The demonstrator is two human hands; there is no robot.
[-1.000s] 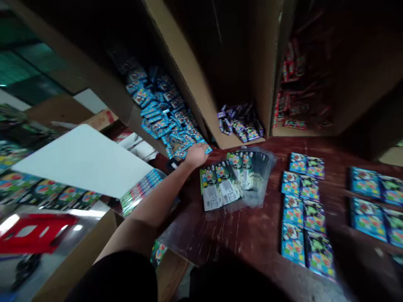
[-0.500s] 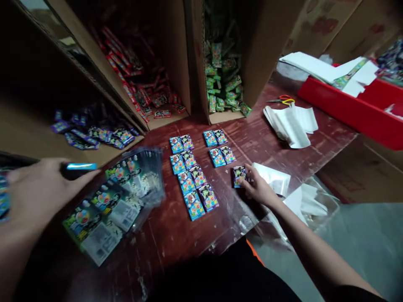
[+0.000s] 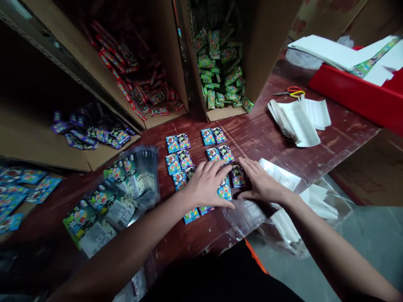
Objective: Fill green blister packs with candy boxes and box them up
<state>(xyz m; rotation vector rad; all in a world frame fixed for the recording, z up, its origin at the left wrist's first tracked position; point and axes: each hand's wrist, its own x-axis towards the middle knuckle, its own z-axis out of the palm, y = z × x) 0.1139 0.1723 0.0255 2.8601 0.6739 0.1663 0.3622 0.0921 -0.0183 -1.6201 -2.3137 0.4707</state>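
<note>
Small card packs [image 3: 176,144] lie in paired rows on the dark red wooden table [image 3: 252,134]. My left hand [image 3: 206,184] rests flat over the lower rows, fingers stretched, with a blue pack [image 3: 224,192] lying between its thumb and fingertips. My right hand [image 3: 261,182] lies flat just to the right, fingers extended, touching a dark purple-edged pack [image 3: 238,176]. The two packs sit side by side as the lowest pair of the right column. Both hands are open.
Open cardboard boxes at the back hold red packs [image 3: 141,94], green packs [image 3: 220,71], purple packs [image 3: 91,132] and blue packs [image 3: 19,188]. A fanned stack of clear printed sleeves [image 3: 116,193] lies left. White bags [image 3: 296,119], scissors [image 3: 291,91] and a red crate [image 3: 355,94] are right.
My left hand has swung from the far left box to the rows and set a blue pack beside the dark pack. The right hand stays on the dark pack. The camera turned right.
</note>
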